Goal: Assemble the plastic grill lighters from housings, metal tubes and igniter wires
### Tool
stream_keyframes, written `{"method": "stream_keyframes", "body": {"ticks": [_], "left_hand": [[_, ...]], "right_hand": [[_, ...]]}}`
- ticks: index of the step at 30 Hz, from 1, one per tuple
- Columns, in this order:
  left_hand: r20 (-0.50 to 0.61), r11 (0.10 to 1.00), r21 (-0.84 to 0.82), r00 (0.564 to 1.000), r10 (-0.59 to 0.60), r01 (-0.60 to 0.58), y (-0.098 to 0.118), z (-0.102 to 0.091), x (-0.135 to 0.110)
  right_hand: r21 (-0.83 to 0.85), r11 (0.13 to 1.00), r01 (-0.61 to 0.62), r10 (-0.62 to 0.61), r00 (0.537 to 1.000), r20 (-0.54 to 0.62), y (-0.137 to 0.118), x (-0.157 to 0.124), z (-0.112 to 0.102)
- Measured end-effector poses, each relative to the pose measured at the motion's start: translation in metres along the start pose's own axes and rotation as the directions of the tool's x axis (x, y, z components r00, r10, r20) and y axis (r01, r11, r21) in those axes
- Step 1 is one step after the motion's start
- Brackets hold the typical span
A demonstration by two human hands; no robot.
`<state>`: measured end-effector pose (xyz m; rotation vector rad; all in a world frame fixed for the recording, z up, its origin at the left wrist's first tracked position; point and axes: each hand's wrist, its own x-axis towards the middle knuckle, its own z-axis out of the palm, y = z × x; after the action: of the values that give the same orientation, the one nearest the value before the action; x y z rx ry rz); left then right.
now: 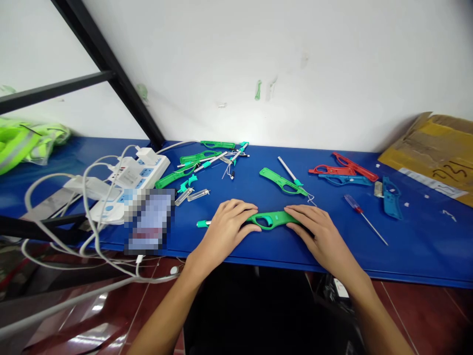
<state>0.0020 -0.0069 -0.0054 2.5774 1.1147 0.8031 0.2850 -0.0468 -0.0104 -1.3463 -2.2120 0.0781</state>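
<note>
A green plastic lighter-shaped shell (269,219) lies flat on the blue table (406,251) near its front edge. My left hand (227,227) presses down on its left end, fingers curled over it. My right hand (318,229) covers its right end, fingers bent onto it. A teal tip (202,224) sticks out to the left of my left hand. Behind it lie another green shell (283,181) and a thin metal rod (288,170).
Several green shells and small parts (207,160) lie at the back left, beside white power strips (129,182) with tangled cables. Red and blue shells (345,173), a red-handled screwdriver (364,217) and a cardboard box (432,153) are to the right.
</note>
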Motion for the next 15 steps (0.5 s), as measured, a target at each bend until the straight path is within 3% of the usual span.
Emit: {"method": "stream_keyframes", "body": {"ticks": [15], "left_hand": [[0.024, 0.994, 0.104, 1.0, 0.016, -0.019, 0.0037, -0.0033, 0.0008]], "right_hand": [[0.015, 1.0, 0.001, -0.001, 1.0, 0.026, 0.0005, 0.0014, -0.0009]]}}
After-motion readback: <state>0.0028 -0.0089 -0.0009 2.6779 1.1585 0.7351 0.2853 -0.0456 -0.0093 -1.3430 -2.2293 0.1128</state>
